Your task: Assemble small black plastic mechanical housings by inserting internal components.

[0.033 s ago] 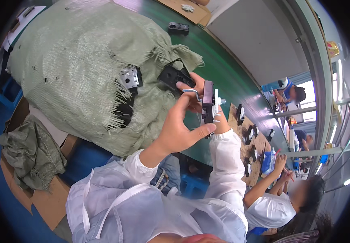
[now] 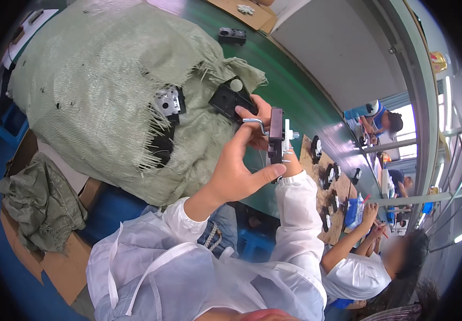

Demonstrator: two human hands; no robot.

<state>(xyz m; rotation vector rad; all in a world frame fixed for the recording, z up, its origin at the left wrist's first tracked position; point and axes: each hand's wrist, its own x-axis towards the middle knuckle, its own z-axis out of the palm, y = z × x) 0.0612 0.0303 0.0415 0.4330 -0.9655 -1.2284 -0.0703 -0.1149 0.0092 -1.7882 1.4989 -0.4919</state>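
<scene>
My left hand (image 2: 239, 174) grips a small dark boxy mechanism (image 2: 276, 128) between thumb and fingers. White plastic parts, a short shaft and thin pins stick out of its right side. A bent metal hook (image 2: 253, 122) projects from its left. Behind it, my right hand (image 2: 261, 109) pinches a black plastic housing (image 2: 228, 100) with a round hole near one corner, held beside a big pale-green woven sack (image 2: 102, 80). Through a frayed opening in the sack, more black housings show, one with a silvery plate (image 2: 168, 101). My right hand's other fingers are partly hidden.
Another black housing (image 2: 232, 36) lies on the green table (image 2: 289, 69). To the right, several black-and-white assemblies rest on a brown board (image 2: 340, 187), by a co-worker in white (image 2: 356, 275). A crumpled sack (image 2: 43, 198) lies over cardboard at left.
The view has shifted slightly, so the sack and table sit a little further left. The black housing in my right hand has turned slightly. Both hands keep their holds.
</scene>
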